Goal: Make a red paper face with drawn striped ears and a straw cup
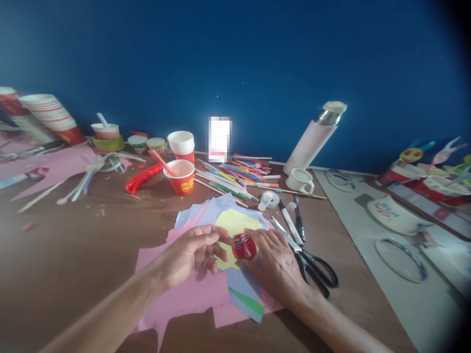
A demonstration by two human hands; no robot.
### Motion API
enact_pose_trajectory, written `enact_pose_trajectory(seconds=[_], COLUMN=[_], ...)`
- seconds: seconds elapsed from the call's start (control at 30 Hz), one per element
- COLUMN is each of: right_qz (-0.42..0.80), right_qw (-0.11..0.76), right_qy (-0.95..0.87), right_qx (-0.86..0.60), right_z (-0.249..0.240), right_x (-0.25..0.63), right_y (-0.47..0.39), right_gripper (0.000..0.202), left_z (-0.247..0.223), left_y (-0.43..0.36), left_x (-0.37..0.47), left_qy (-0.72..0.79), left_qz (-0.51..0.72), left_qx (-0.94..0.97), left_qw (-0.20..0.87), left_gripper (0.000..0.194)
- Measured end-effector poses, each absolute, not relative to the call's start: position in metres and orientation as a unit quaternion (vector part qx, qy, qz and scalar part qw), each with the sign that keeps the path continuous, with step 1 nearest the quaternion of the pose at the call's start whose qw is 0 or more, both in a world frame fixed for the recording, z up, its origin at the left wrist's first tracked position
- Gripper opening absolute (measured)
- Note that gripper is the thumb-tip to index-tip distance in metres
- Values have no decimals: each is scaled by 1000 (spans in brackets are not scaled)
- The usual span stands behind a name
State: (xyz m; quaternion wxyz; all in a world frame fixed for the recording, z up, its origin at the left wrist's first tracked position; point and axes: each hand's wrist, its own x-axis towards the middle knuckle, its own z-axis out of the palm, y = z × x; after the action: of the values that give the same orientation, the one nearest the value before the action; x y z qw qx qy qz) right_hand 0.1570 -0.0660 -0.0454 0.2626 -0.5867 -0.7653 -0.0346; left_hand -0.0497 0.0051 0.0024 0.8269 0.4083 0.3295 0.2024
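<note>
bare forearms point(127, 294) lead to a red disc point(243, 249) over yellow paper point(235, 219); the right hand's point(279, 262) fingers grip its edge, the left hand's point(193, 250) are loosely parted just beside it. scissors point(297, 248) lie to the right, a red cup point(181, 185) farther back on the table point(84, 260).

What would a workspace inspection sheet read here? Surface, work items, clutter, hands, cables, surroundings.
Surface: brown tabletop, small scraps scattered on the left side.
Work items: red disc with dark markings, over a yellow sheet; pink sheets spread below.
Clutter: black-handled scissors beside the right hand; coloured sticks, white mug, red paper cup and flask farther back.
Hands: left open, fingers loosely curled, beside the disc; right at the disc's right edge, grip unclear.
Cables: nothing seen.
Surroundings: dark blue wall behind; pale grey surface at right.
</note>
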Motion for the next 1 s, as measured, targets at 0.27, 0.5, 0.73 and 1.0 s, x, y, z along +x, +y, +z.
enact_pose_trajectory(seconds=[0.27,0.5,0.73,1.0], right_qz=[-40,-13,-8,9], right_qw=[313,317,306,304], right_qy=[-773,-816,-816,-811], right_qx=[-551,-483,-490,-500], right_z=[-36,-27,-27,-31], right_x=[161,149,155,159], right_y=[-69,-74,-76,-76], right_gripper=[44,46,52,33], left_z=[-3,-16,0,13], left_y=[-1,-12,3,23], left_x=[-49,-41,-54,-67], left_qy=[414,372,438,501], left_qz=[237,181,216,323], left_qx=[547,571,599,616], left_qw=[688,709,635,515], left_gripper=[38,37,33,22])
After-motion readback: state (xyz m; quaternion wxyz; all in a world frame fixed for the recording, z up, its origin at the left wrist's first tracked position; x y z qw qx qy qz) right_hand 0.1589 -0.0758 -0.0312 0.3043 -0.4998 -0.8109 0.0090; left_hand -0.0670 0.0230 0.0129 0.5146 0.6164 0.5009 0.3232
